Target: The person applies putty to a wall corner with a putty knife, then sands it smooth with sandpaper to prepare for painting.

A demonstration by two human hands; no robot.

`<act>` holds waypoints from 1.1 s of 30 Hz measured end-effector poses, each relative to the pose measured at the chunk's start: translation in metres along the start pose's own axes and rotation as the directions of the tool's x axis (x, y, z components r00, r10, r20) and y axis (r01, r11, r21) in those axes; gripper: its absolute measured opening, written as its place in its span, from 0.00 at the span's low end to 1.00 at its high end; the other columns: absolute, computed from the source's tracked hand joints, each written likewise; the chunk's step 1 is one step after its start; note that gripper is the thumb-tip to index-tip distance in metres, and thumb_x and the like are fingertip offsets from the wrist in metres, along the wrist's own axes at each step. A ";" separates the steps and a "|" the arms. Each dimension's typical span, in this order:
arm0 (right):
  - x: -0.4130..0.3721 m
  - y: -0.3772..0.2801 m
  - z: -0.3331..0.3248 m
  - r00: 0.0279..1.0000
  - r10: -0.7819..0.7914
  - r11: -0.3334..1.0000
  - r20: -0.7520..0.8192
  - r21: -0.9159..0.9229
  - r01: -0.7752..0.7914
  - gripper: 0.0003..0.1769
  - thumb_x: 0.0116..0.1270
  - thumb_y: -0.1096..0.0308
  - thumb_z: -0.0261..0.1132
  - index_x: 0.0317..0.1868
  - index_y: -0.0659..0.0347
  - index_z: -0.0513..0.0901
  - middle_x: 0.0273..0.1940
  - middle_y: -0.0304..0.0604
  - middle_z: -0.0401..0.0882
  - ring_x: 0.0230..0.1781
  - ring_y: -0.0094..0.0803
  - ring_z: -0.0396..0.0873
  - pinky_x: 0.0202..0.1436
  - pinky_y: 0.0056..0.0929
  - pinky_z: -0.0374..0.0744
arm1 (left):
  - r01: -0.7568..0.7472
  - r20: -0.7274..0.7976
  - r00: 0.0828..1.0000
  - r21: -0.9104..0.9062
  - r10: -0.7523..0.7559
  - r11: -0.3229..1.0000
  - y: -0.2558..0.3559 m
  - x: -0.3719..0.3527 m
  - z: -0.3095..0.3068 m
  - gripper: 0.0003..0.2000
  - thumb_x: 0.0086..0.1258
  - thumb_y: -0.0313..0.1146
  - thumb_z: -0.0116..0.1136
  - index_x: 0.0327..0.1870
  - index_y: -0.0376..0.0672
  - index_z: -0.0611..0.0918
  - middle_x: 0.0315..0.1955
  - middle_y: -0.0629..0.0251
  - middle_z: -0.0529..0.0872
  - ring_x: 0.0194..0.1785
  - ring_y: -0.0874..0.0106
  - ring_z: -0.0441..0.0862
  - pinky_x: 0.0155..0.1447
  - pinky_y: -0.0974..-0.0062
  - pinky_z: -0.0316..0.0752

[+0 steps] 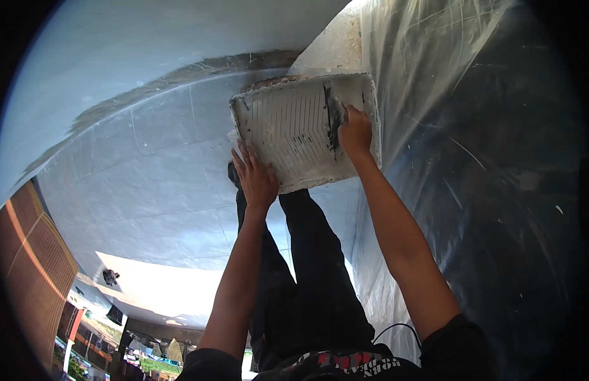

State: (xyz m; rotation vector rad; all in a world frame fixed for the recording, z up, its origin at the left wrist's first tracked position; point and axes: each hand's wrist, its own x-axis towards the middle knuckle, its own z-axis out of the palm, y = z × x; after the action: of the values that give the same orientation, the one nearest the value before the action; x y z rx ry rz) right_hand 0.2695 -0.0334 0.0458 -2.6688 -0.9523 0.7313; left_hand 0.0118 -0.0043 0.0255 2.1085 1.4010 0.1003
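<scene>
Cut off at the bottom edge: black shirt (pixel 345 367), red lettering hard to read. Right hand (pixel 354 131), fingers clenched on a dark tool (pixel 334 117) of unclear kind, inside the white ribbed tray (pixel 288 127). Left hand (pixel 256 178), fingers released, spread against the tray's near edge. Tray smeared pale, on the tiled floor (pixel 154 184) beside plastic sheeting (pixel 472 127).

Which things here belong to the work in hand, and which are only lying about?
In use: white tray; dark tool in it; left hand at its edge; right hand closed on the tool.
Around: plastic sheet; brick wall; pale tiled surface.
</scene>
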 end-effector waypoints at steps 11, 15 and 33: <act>-0.046 -0.026 0.016 0.970 -0.178 0.952 -0.168 0.219 0.213 0.16 0.56 0.80 0.64 0.46 0.63 0.85 0.44 0.42 0.87 0.49 0.43 0.79 0.50 0.47 0.72 | -0.112 -0.067 0.992 -0.069 0.108 0.991 -0.009 0.000 0.006 0.34 0.77 0.39 0.43 0.79 0.33 0.50 0.79 0.36 0.44 0.81 0.36 0.39 0.80 0.42 0.45; 0.003 -0.020 0.033 0.936 -0.144 0.989 -0.322 -0.033 0.141 0.15 0.56 0.78 0.66 0.46 0.63 0.86 0.44 0.44 0.87 0.47 0.44 0.80 0.49 0.46 0.73 | -0.150 -0.099 0.985 -0.055 0.144 0.987 -0.011 0.001 0.009 0.33 0.77 0.39 0.44 0.78 0.33 0.52 0.79 0.37 0.45 0.81 0.37 0.40 0.80 0.42 0.46; -0.021 -0.009 0.057 0.900 -0.233 0.966 -0.368 -0.195 0.171 0.26 0.53 0.82 0.64 0.55 0.62 0.80 0.47 0.47 0.84 0.48 0.48 0.77 0.53 0.48 0.71 | -0.170 -0.139 0.978 -0.099 0.155 0.980 -0.013 0.000 0.011 0.30 0.75 0.36 0.46 0.75 0.30 0.58 0.79 0.38 0.46 0.81 0.38 0.43 0.79 0.43 0.49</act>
State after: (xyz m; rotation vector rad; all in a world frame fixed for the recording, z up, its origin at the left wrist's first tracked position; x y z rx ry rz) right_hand 0.2209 -0.0378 0.0084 -2.6404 -1.1877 0.0728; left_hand 0.0057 -0.0054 0.0102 2.1530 1.2627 0.3797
